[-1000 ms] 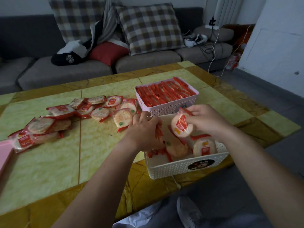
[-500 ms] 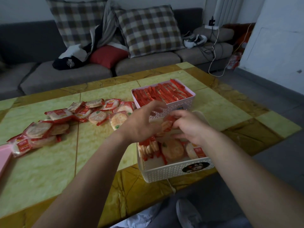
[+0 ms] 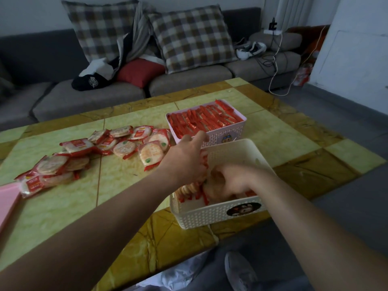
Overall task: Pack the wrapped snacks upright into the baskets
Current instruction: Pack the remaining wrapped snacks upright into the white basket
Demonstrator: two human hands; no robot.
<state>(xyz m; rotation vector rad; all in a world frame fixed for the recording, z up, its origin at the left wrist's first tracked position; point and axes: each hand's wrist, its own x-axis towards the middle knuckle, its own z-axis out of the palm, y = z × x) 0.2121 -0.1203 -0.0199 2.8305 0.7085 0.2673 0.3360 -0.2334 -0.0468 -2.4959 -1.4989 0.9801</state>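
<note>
A cream basket [image 3: 216, 215] stands at the table's near edge with a few wrapped round crackers [image 3: 186, 191] upright along its left wall. My left hand [image 3: 186, 156] rests against those crackers from the left, index finger stretched toward the pink basket. My right hand [image 3: 228, 181] is down inside the cream basket, fingers curled round a cracker packet and blurred by motion. A pink basket [image 3: 220, 136] behind it is packed with red-wrapped snacks. Loose wrapped crackers [image 3: 105, 145] lie scattered on the table's left half.
The yellow-green tiled table [image 3: 69, 206] ends just in front of the cream basket. A pink tray corner [image 3: 7, 202] shows at the left edge. A grey sofa [image 3: 94, 95] with checked cushions stands behind. My shoe [image 3: 239, 269] is on the floor below.
My right hand has gone from holding a cracker above the basket to pushing it down inside. My left hand has shifted up along the stacked crackers, finger now extended.
</note>
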